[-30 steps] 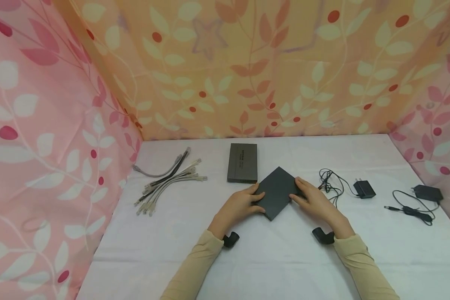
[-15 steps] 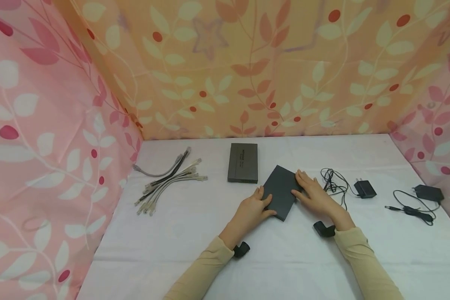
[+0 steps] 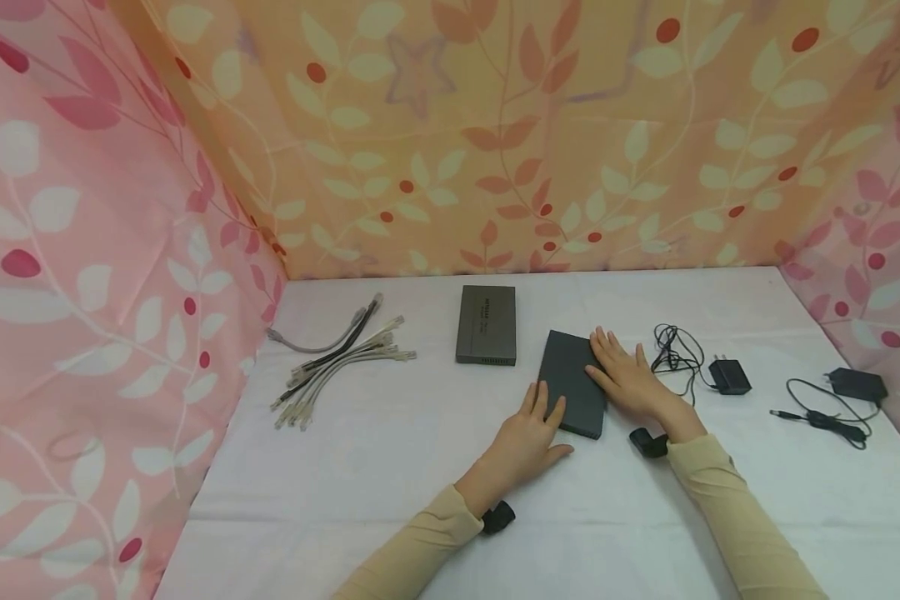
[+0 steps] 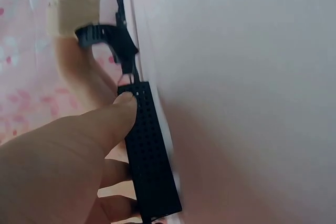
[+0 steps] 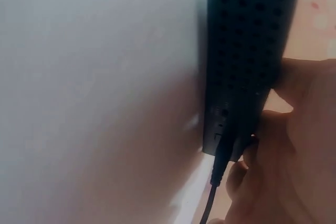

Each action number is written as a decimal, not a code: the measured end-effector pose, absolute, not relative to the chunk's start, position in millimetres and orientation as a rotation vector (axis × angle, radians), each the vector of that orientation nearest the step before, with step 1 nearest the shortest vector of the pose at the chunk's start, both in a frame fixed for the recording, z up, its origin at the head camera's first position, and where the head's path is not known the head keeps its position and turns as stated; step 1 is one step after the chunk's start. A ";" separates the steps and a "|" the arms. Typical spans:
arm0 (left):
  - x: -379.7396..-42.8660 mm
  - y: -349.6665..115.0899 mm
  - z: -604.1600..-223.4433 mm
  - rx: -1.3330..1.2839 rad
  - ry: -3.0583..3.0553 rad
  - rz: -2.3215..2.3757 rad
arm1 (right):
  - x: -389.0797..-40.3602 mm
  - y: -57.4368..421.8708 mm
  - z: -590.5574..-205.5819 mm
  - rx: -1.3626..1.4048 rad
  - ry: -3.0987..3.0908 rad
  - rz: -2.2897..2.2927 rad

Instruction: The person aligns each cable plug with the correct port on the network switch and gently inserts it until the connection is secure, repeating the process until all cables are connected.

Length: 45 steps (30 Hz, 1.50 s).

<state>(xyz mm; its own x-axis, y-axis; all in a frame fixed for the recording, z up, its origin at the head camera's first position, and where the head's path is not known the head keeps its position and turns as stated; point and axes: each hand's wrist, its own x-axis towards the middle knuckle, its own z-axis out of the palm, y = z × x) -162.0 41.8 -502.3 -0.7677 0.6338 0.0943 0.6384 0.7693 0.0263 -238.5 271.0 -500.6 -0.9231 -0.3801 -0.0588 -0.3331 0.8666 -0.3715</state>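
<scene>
The dark box (image 3: 570,387) lay flat on the white-covered desk (image 3: 300,508), between my two hands and a little turned. From the head camera I saw mainly its plain top. My left hand (image 3: 520,450) was at its near left part: the fingers touched the edge loosely, and the thumb stood apart from them. My right hand (image 3: 628,382) was rather wide, with its fingers nearly straight, touching the right edge towards the far corner.

The left wrist camera gave what the head camera did not give: a narrow side of the box with many small round holes, and my thumb in front of one end. Whether the thumb pressed there, I could not tell.

The right wrist camera showed a perforated side too, and at its end a black plug (image 5: 224,153) with a thin cord (image 5: 209,203) going away. From above, my right hand hid this plug. My fingertips were just beside it, but I could not tell if they touched it.

Only the head view showed the second box (image 3: 486,325) with lettering, the grey and black cables (image 3: 337,367) at the left, the coiled lead (image 3: 675,350) with its adapter (image 3: 730,377), and another adapter (image 3: 857,385) farther right.
</scene>
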 end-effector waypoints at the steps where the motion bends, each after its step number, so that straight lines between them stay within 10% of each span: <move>1: -160.4 43.3 -502.9 -1.051 -2.874 -0.071 | -239.7 271.6 -501.2 -0.561 2.905 -0.547; 45: -144.7 96.7 -504.6 -1.156 -2.776 0.133 | -280.4 281.1 -479.8 -0.726 2.740 -0.470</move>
